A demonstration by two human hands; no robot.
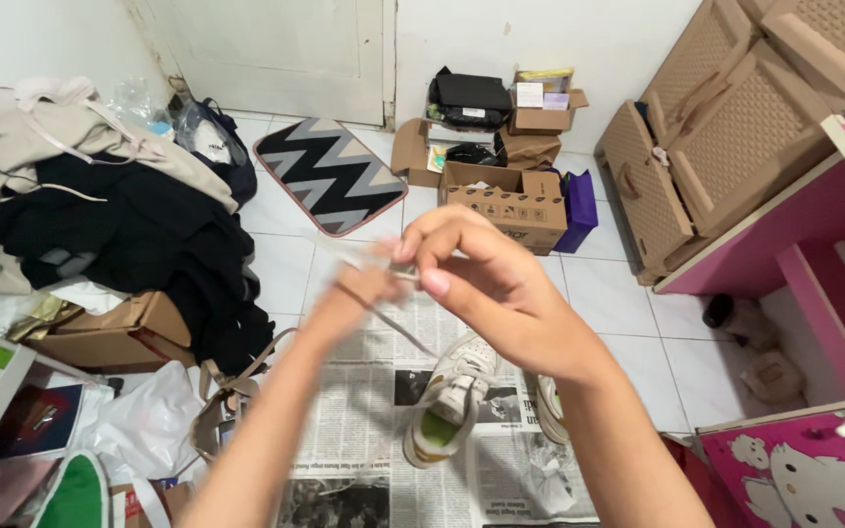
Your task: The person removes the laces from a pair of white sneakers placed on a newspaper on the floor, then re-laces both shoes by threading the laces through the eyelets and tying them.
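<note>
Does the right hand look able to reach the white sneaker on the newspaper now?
Probably yes. The white sneaker with a green insole lies uncovered on the newspaper, just below the right hand. But that hand pinches a thin white lace together with the left hand.

A thin white shoelace point(383, 269) is hanging stretched between pinching fingers, blurry, above a white sneaker point(449, 396) lying on newspaper.

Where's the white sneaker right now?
In the head view, the white sneaker lies on the newspaper on the floor, low and centre, just below the right hand.
</note>
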